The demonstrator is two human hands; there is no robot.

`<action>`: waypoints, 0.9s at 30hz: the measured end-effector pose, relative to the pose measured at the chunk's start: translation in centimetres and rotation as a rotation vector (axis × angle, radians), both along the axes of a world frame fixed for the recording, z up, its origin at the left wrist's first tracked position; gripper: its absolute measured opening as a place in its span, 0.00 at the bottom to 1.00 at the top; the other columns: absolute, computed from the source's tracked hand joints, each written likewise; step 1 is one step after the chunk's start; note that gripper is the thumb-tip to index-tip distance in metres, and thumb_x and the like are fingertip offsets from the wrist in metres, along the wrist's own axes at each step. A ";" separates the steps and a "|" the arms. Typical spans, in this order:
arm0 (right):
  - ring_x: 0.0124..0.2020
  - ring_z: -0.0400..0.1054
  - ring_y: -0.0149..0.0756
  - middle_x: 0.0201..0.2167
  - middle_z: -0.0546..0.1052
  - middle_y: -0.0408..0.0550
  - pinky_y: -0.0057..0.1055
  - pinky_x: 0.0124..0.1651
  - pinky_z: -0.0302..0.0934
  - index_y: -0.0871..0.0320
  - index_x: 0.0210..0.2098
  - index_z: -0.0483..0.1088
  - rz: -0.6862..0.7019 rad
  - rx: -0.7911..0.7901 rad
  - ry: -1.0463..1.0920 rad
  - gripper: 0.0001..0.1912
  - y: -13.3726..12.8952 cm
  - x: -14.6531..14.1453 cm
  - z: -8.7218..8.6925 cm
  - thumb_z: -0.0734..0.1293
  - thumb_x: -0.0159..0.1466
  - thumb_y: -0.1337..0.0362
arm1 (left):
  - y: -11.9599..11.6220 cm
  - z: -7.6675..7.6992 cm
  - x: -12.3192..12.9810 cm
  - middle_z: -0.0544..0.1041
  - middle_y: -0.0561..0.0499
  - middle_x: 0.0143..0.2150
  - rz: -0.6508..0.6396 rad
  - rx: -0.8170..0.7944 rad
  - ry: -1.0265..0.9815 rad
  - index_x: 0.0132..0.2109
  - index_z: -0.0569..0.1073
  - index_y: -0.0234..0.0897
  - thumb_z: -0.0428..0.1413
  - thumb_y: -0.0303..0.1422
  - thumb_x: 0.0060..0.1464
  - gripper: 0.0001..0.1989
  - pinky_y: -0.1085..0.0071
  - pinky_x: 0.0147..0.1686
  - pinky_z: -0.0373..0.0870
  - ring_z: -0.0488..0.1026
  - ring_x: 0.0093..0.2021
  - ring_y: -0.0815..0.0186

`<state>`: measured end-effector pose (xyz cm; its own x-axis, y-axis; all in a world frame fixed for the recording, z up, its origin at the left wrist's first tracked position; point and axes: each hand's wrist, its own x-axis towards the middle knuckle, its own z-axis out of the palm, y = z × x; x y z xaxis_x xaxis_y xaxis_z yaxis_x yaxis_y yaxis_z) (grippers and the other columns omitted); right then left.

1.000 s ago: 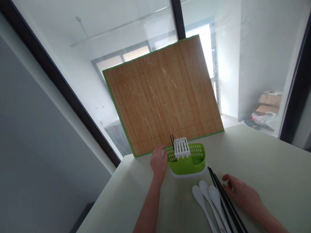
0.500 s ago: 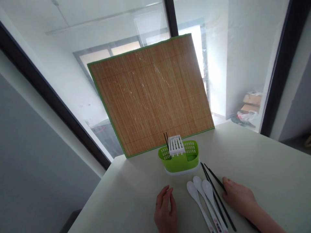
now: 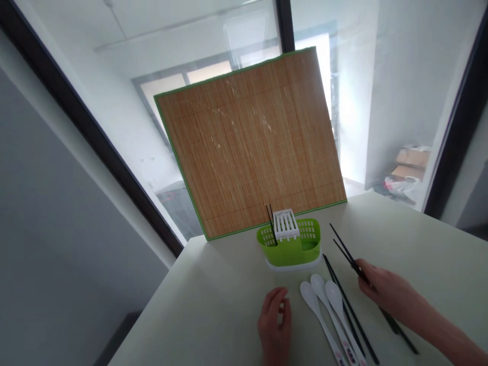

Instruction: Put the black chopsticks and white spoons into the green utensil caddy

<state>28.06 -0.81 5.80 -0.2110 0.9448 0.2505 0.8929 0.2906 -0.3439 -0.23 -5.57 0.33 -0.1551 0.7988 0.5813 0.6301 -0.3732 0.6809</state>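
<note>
My right hand [image 3: 383, 287] grips a pair of black chopsticks [image 3: 389, 320], their thin ends pointing forward and raised off the table. Left of it, two more black chopsticks [image 3: 353, 313] lie on the table beside three white spoons [image 3: 334, 295] with patterned handles. My left hand [image 3: 275, 320] is by the table's near side, left of the spoons, its fingers loosely curled and holding nothing. Beyond the hands stands a green utensil basket [image 3: 287, 258] on a white base. A white slotted piece [image 3: 285, 223] sits over its middle, and thin black chopsticks [image 3: 271, 219] stand in its left compartment.
A bamboo mat [image 3: 251, 147] with green edging leans upright against the glass behind the basket. The pale table [image 3: 427, 254] extends to both sides. Dark window frames [image 3: 285, 25] and cardboard boxes [image 3: 412, 162] show beyond.
My right hand has lifted the chopsticks, and both thin ends now point up from the table. The left hand's fingers have curled slightly more. The view has shifted a little to the left.
</note>
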 end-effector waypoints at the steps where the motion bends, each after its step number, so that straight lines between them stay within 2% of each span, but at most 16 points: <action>1: 0.28 0.71 0.36 0.28 0.75 0.46 0.29 0.30 0.59 0.55 0.39 0.64 0.121 0.009 0.129 0.08 -0.3 -0.7 1.3 0.56 0.62 0.63 | -0.2 0.7 0.3 0.74 0.45 0.45 -0.034 -0.040 -0.044 0.46 0.74 0.40 0.49 0.33 0.57 0.12 0.77 0.33 0.73 0.73 0.39 0.68; 3: 0.30 0.69 0.34 0.30 0.74 0.45 0.28 0.33 0.61 0.53 0.42 0.62 0.300 -0.014 0.336 0.09 -1.0 -2.8 3.5 0.55 0.65 0.60 | -0.6 2.1 0.8 0.75 0.46 0.43 -0.092 -0.113 -0.119 0.46 0.74 0.41 0.51 0.35 0.56 0.12 0.79 0.29 0.71 0.72 0.35 0.70; 5: 0.30 0.68 0.32 0.31 0.73 0.44 0.27 0.35 0.61 0.54 0.42 0.62 0.456 -0.039 0.470 0.09 -1.6 -5.4 4.3 0.55 0.66 0.60 | -1.0 3.1 1.0 0.75 0.47 0.43 -0.134 -0.161 -0.172 0.46 0.73 0.41 0.53 0.36 0.54 0.12 0.79 0.27 0.70 0.71 0.33 0.71; 7: 0.31 0.67 0.32 0.32 0.73 0.45 0.27 0.36 0.61 0.54 0.42 0.62 0.556 -0.050 0.521 0.09 -1.8 -7.9 3.8 0.54 0.66 0.60 | -1.2 3.3 0.9 0.76 0.47 0.43 -0.167 -0.190 -0.207 0.47 0.73 0.41 0.55 0.36 0.53 0.14 0.79 0.27 0.69 0.71 0.32 0.71; 9: 0.34 0.67 0.33 0.33 0.73 0.46 0.28 0.38 0.61 0.55 0.41 0.63 0.609 -0.053 0.520 0.09 -1.8 -9.9 2.6 0.54 0.66 0.60 | -1.4 2.8 0.5 0.77 0.48 0.43 -0.198 -0.222 -0.237 0.47 0.74 0.41 0.55 0.36 0.52 0.14 0.79 0.26 0.69 0.71 0.32 0.71; 12: 0.34 0.67 0.33 0.32 0.72 0.45 0.28 0.37 0.60 0.55 0.39 0.63 0.653 -0.069 0.534 0.09 -1.8 -11.7 1.3 0.54 0.67 0.61 | -1.6 1.2 0.0 0.78 0.48 0.38 -0.212 -0.283 -0.295 0.47 0.74 0.40 0.55 0.35 0.50 0.15 0.79 0.25 0.68 0.72 0.31 0.70; 16: 0.35 0.65 0.33 0.34 0.70 0.47 0.29 0.38 0.60 0.56 0.36 0.65 0.676 -0.065 0.517 0.10 -2.0 -12.5 0.7 0.54 0.67 0.62 | -1.9 -0.1 -0.1 0.78 0.48 0.36 -0.206 -0.357 -0.421 0.47 0.74 0.38 0.56 0.35 0.48 0.17 0.79 0.21 0.67 0.70 0.24 0.72; 19: 0.35 0.64 0.34 0.35 0.69 0.48 0.30 0.38 0.59 0.57 0.36 0.66 0.695 -0.066 0.466 0.10 -2.1 -12.8 0.3 0.55 0.67 0.62 | -1.9 -0.3 -0.1 0.78 0.48 0.33 -0.211 -0.373 -0.469 0.45 0.75 0.37 0.56 0.37 0.49 0.16 0.78 0.21 0.68 0.69 0.24 0.72; 23: 0.33 0.64 0.32 0.32 0.69 0.45 0.28 0.36 0.58 0.56 0.33 0.65 0.712 -0.110 0.422 0.11 -2.1 -13.3 -0.1 0.55 0.67 0.62 | -1.7 -0.7 -0.3 0.75 0.51 0.26 -0.220 -0.376 -0.514 0.39 0.76 0.36 0.57 0.41 0.48 0.15 0.78 0.21 0.68 0.68 0.22 0.72; 27: 0.29 0.64 0.31 0.29 0.69 0.43 0.27 0.32 0.56 0.56 0.29 0.63 0.699 -0.071 0.367 0.12 -2.0 -13.7 -0.1 0.55 0.66 0.61 | -1.7 -0.3 -0.4 0.71 0.53 0.25 -0.205 -0.398 -0.584 0.34 0.76 0.36 0.59 0.42 0.45 0.14 0.78 0.18 0.66 0.65 0.20 0.74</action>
<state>14.39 -2.77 5.66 -0.6770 0.6402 0.3631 0.3373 0.7084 -0.6200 -0.62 -7.24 -0.01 -0.1762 0.9782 0.1095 0.0671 -0.0991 0.9928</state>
